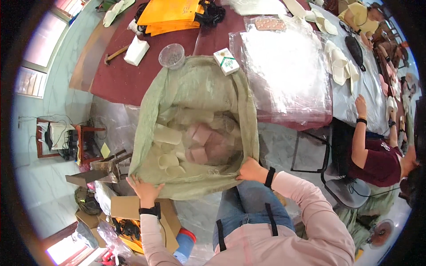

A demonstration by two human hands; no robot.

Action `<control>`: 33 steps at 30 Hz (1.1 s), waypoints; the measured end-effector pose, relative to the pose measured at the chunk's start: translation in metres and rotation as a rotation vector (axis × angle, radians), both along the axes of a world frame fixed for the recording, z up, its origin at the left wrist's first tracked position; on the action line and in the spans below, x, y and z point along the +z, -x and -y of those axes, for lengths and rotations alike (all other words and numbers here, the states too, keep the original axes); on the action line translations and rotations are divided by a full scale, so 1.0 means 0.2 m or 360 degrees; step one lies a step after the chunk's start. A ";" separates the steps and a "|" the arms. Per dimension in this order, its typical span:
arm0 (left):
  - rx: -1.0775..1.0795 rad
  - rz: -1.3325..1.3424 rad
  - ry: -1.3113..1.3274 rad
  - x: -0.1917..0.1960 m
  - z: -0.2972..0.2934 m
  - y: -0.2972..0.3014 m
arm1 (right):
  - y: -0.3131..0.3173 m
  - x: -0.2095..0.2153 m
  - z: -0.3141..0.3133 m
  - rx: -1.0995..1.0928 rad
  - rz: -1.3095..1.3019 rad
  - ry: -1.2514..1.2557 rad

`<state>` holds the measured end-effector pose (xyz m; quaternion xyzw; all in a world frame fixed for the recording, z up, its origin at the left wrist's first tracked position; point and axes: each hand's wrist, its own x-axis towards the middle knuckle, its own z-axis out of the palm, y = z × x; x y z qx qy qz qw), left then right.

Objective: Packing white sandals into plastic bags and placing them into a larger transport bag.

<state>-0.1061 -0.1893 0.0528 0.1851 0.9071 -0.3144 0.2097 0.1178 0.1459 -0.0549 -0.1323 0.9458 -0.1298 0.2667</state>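
Note:
A large pale green woven sack point(150, 128) hangs from the table edge toward me, its mouth wide. Cream slippers point(168, 134) and pinkish slippers point(200, 136), some looking wrapped in clear plastic, lie inside; the lower ones are hidden. My left hand point(145, 191) holds the sack's near left corner, thumb and fingers spread along the rim. At the near right corner my right hand point(253, 170) is closed on the fabric. A clear round tub point(172, 56) of small pieces and a white-and-green box point(226, 61) rest at the sack's far rim.
On the maroon-covered table point(120, 86) lie a hammer point(116, 55), yellow-orange bags point(168, 15) and a stack of clear plastic bags point(288, 66). A cardboard box point(166, 215) stands by my left forearm. Chairs point(346, 190) and people working point(375, 155) are at right.

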 end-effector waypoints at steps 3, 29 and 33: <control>0.0002 0.0018 0.0135 0.09 -0.05 0.05 | 0.01 0.05 0.00 0.0006 -0.0053 0.0015; -0.0590 0.0544 -0.1523 0.10 -1.39 -0.37 | -0.07 0.56 -1.09 -0.1258 -0.1331 0.0329; -0.0898 0.0571 -0.1872 0.03 -2.22 -0.34 | 0.15 0.52 -1.58 -0.1434 -0.1281 -0.0660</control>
